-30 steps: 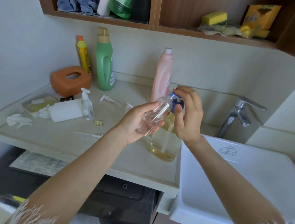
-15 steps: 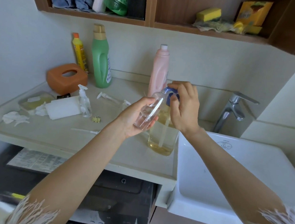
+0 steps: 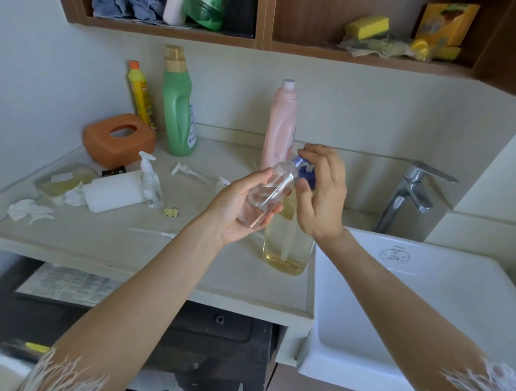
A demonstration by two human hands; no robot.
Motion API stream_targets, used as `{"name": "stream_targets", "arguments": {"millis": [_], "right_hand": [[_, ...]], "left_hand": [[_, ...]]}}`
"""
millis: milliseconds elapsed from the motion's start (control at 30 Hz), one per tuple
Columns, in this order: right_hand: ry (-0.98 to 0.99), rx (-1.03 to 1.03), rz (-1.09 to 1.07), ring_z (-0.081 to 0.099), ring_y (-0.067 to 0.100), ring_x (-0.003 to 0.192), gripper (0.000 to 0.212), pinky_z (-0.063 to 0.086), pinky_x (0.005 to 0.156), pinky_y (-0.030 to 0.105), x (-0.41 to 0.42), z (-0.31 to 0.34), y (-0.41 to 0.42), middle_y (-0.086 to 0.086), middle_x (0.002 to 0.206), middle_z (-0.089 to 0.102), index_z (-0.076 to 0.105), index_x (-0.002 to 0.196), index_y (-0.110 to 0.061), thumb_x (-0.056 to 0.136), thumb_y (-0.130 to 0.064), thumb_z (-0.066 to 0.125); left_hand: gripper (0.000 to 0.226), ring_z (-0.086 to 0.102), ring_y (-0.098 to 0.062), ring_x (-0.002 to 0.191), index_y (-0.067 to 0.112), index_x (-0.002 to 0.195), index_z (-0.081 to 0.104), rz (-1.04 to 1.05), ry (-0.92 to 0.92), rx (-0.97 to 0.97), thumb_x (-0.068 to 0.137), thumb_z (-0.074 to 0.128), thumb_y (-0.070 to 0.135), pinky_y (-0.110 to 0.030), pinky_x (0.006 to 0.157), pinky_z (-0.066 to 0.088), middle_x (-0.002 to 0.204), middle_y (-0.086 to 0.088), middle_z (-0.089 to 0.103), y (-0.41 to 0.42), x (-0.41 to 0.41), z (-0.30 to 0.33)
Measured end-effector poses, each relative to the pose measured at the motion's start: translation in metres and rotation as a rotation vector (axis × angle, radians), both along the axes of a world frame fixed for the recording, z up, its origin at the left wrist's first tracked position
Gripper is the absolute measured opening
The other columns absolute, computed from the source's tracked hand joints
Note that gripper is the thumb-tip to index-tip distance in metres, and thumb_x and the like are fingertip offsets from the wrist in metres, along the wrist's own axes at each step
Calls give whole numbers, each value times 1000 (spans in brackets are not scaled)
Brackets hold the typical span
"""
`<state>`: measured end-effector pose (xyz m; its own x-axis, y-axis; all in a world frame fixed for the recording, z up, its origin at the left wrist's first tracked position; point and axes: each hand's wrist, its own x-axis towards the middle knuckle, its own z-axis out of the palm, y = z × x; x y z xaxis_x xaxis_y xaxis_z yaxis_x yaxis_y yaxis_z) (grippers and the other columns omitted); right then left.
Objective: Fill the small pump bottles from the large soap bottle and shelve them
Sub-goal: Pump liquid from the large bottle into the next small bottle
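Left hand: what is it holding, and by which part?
The left hand holds the small clear bottle around its lower body, tilted, with its open neck toward the blue pump head of the large soap bottle.

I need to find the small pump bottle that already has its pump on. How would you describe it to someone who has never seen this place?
Look at the beige counter left of the white sink. In front of the orange tissue holder, against a white roll, stands the small clear pump bottle. It is the only little bottle standing upright with a white pump head fitted; the other small one is held tilted and open.
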<state>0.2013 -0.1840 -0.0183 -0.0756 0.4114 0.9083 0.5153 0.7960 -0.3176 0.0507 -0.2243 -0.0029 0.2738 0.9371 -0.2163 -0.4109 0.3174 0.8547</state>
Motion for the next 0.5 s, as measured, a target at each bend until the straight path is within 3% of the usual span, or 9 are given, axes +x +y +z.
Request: {"name": "stream_targets", "arguments": {"millis": [167,500], "right_hand": [[52,-57,-58,55,30,93,36,37,86,16,-2,-7,2,11,99,67,67,91,1,86,-18,37],[-2,-97,-39,55,28,92,38,33,87,12,5,7,-5,8,100,68,70,95,-1,86,-18,37]], "left_hand": [[22,65,-13,56,19,75,78,4,21,-63,65,71,37,-16,43,46,85,-1,73,6,-1,-7],[43,67,-13,60,11,97,68,5,30,-62,62,71,35,-18,47,50,78,1,72,0,-2,-1]]}}
